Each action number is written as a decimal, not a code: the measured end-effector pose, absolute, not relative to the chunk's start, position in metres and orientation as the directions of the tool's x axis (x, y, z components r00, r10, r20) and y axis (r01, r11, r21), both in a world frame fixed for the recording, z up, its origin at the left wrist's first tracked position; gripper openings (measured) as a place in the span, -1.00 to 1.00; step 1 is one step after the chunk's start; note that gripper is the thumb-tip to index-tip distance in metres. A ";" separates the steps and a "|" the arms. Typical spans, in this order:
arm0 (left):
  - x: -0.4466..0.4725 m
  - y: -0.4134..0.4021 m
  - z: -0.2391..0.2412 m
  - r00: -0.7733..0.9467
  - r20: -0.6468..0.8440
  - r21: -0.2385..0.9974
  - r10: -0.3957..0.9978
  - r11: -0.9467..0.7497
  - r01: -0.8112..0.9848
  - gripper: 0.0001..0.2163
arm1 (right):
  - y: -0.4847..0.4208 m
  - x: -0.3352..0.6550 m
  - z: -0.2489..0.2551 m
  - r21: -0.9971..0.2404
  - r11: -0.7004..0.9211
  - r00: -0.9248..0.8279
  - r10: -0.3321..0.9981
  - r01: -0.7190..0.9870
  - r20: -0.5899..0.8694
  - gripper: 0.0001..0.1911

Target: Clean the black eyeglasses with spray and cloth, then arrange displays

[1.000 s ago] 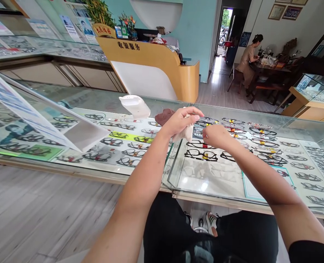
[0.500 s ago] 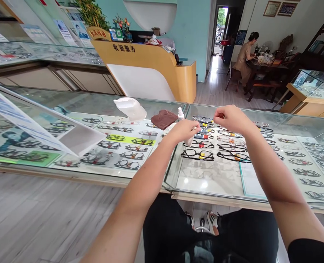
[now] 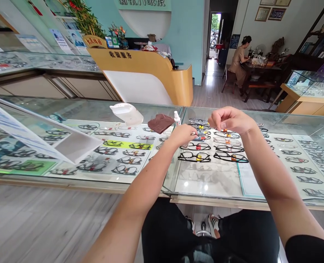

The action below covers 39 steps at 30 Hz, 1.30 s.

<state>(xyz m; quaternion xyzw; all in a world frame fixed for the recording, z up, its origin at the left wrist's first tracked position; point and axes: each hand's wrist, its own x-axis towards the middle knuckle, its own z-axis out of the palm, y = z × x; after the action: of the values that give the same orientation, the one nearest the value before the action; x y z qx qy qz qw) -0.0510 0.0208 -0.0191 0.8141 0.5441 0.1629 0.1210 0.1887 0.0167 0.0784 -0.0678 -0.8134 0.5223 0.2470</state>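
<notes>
Your left hand [image 3: 181,135] is low over the glass worktop [image 3: 222,197], its thumb and fingers drawn together. A pale thing [image 3: 184,145] shows just below it, mostly hidden by the hand, so you cannot tell what it is or how firmly it is gripped. Your right hand [image 3: 233,119] hangs over the worktop, apart from the left one and to its right, fingers curled inward; you cannot tell whether anything sits between the fingertips.

Just beyond your left hand stands a small white bottle [image 3: 177,118]. Left of the bottle lies a brown cloth [image 3: 160,123], and farther left of that hand is a white holder [image 3: 127,114]. A folded white card [image 3: 78,144] stands well to the left of your left hand.

Under the glass, black glasses [image 3: 195,157] lie on your side of the left hand, with more rows around both hands. A white sheet with a blue edge [image 3: 250,179] lies on your side of the right hand. Far beyond that hand, another person [image 3: 237,60] sits at a dark table [image 3: 260,68].
</notes>
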 end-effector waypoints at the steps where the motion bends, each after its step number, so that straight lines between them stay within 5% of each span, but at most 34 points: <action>1: -0.051 0.017 -0.015 0.350 0.146 0.377 0.925 -0.379 0.845 -0.81 | 0.016 0.189 0.078 -0.888 0.421 -0.877 0.337 -0.185 0.343 -0.53; 12: -0.045 -0.008 0.009 0.117 0.336 0.822 0.935 -0.352 0.449 -0.73 | 0.009 0.185 0.076 -0.931 0.339 -0.912 0.327 -0.134 0.250 -0.37; 20: -0.046 -0.004 0.005 0.062 0.378 0.835 0.924 -0.369 0.409 -0.69 | 0.013 0.188 0.077 -0.916 0.357 -0.953 0.163 -0.184 0.255 -0.39; 34: -0.048 -0.001 0.003 -0.009 0.397 0.844 0.918 -0.362 0.395 -0.72 | 0.028 0.194 0.076 -0.935 0.280 -0.940 0.198 -0.217 0.278 -0.28; 39: -0.050 0.000 0.001 -0.048 0.414 0.841 0.909 -0.362 0.403 -0.75 | 0.017 0.187 0.089 -0.850 0.076 -0.836 0.158 -0.521 0.526 -0.38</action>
<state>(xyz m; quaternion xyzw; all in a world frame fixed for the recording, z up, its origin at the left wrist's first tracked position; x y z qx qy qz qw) -0.0502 0.0003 0.0012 0.6446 0.5088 0.5150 0.2455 0.1871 0.0170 0.0889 0.1317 -0.6878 0.6670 0.2544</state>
